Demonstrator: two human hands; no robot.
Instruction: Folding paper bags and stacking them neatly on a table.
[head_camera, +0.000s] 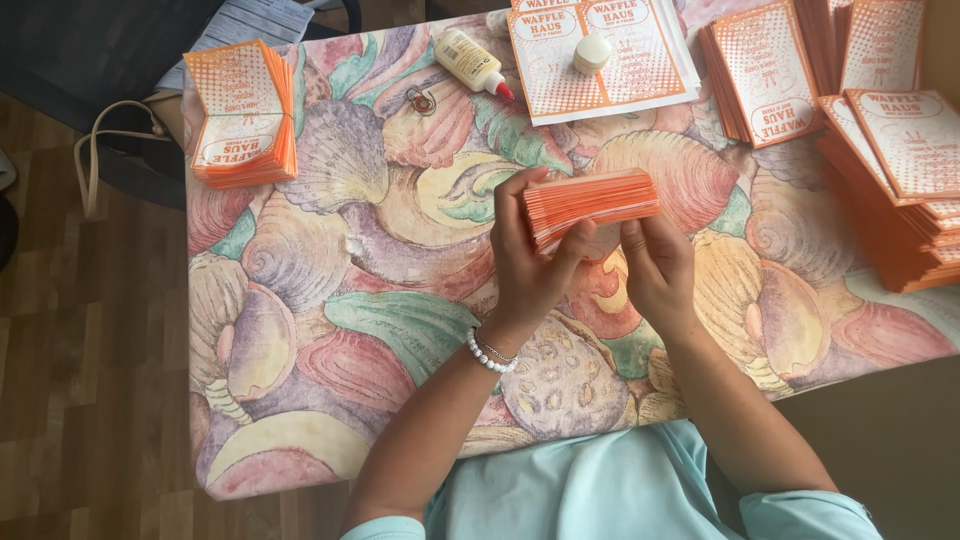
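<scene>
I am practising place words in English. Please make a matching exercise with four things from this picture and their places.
Things:
1. glue bottle
2. small white lid
3. bead bracelet
4. orange stack of cards

Places:
A. held between both hands
B. on the left wrist
C. lying on the patterned tablecloth, red tip to the right
D. on top of flat printed sheets

Pairs: 1-C, 2-D, 3-B, 4-A
</scene>
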